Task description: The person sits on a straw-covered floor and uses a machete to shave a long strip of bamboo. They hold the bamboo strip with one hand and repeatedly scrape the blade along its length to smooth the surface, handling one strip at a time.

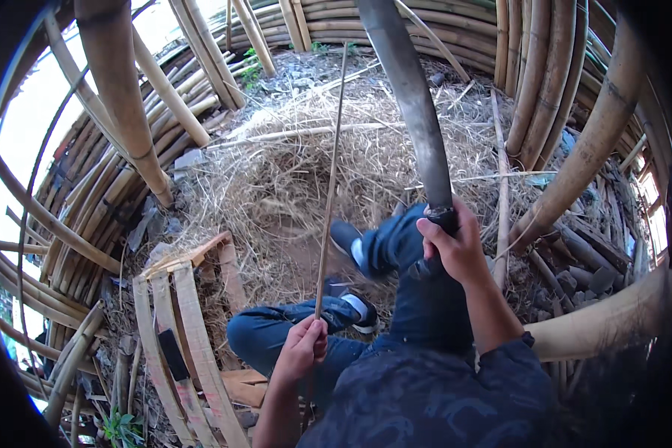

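Note:
My right hand [455, 243] is wrapped round the dark handle of a machete, held upright. Its long grey blade [418, 112] rises past the top edge of the picture. In my left hand [302, 349] a thin bamboo strip [331, 187] is pinched near its lower part, and it stands up steeply in front of me. The strip's lower end passes down behind my left forearm. Blade and strip are apart, with the strip to the left. Below my hands are my bent legs [433, 306] in blue jeans.
Dry straw and shavings [276, 172] cover the ground ahead. A slatted wooden crate [190, 321] stands at my left with a black phone-like slab [173, 355] on it. Thick bamboo posts [119, 89] rise at left and right [590, 142]. A large bamboo pole [597, 321] lies beside my right arm.

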A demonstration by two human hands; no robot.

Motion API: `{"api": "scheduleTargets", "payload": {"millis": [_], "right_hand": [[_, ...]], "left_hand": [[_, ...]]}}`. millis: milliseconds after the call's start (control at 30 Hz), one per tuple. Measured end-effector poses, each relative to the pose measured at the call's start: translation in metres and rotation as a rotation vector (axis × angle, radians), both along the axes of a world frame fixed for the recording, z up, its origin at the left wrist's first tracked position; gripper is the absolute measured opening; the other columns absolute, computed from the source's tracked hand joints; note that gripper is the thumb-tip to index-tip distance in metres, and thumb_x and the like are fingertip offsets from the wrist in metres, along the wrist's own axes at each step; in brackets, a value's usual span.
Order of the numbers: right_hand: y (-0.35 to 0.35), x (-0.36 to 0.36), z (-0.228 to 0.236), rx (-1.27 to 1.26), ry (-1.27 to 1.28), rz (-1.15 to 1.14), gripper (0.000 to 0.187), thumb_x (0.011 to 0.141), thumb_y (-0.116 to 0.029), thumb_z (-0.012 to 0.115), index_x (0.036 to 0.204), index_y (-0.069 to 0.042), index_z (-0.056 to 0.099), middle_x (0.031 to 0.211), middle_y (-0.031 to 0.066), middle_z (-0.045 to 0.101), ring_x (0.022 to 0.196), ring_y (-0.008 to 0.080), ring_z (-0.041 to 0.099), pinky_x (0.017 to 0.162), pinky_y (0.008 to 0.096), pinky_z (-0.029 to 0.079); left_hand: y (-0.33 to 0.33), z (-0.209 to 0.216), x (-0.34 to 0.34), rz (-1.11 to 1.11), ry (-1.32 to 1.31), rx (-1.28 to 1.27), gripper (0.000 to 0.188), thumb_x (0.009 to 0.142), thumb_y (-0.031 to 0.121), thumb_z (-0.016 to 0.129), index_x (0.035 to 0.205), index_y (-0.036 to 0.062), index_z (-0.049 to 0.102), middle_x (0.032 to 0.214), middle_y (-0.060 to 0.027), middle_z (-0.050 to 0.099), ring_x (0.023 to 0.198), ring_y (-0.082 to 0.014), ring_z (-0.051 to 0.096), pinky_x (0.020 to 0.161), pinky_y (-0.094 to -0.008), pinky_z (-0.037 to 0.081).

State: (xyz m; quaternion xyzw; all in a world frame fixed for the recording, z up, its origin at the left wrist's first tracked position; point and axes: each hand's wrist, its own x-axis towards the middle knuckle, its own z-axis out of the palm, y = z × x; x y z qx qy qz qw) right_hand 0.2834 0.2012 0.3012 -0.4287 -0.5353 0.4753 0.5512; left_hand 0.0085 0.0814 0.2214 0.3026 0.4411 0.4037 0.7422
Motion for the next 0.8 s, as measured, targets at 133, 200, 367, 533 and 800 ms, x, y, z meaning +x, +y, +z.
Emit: {"api": "scheduleTargets", "payload": {"millis": [133,200,367,533,800], "right_hand": [[0.032,-0.014,0.020,-0.129,0.345,0.224,0.020,0.089,-0.016,0.065,0.094,-0.001,0.052,0.063,0.0018,0.054,0.047,0.0095,0.052,0.045,0.0257,0.044],[0.055,-0.032,0.010,-0.132,0.489,0.245,0.022,0.091,-0.018,0.064,0.095,-0.001,0.051,0.065,0.0042,0.053,0.048,0.0126,0.053,0.045,0.0288,0.046],[0.106,-0.060,-0.038,-0.147,0.681,0.060,0.015,0.092,-0.013,0.057,0.098,-0.003,0.049,0.066,0.0034,0.049,0.048,0.0122,0.050,0.045,0.0292,0.045],[0.144,-0.088,-0.070,-0.332,0.836,-0.063,0.013,0.089,-0.011,0.057,0.097,-0.006,0.049,0.069,0.0016,0.047,0.055,0.0112,0.049,0.050,0.0286,0.046],[0.157,-0.080,-0.082,-0.526,0.901,0.099,0.019,0.086,-0.009,0.058,0.101,-0.006,0.046,0.072,0.0016,0.047,0.059,0.0103,0.050,0.053,0.0291,0.047]], "left_hand": [[0.052,0.023,-0.002,0.014,0.080,0.010,0.022,0.103,0.024,0.041,0.086,0.0114,0.046,0.061,0.0083,0.031,0.046,-0.0021,0.028,0.041,-0.0201,0.023],[0.084,0.027,-0.005,0.045,0.113,-0.008,0.022,0.103,0.025,0.041,0.086,0.0117,0.047,0.061,0.0083,0.032,0.045,-0.0013,0.027,0.039,-0.0193,0.023],[0.179,0.043,0.003,-0.001,0.239,0.150,0.026,0.104,0.027,0.037,0.092,0.0093,0.051,0.059,0.0093,0.027,0.045,-0.0010,0.023,0.040,-0.0203,0.019],[0.256,0.071,-0.017,0.044,0.401,0.219,0.025,0.104,0.026,0.038,0.093,0.0076,0.051,0.059,0.0095,0.028,0.046,-0.0012,0.022,0.040,-0.0195,0.019],[0.320,0.082,-0.021,0.119,0.753,0.424,0.014,0.100,0.017,0.050,0.101,0.0044,0.057,0.061,0.0074,0.039,0.047,-0.0004,0.032,0.040,-0.0195,0.027]]}}
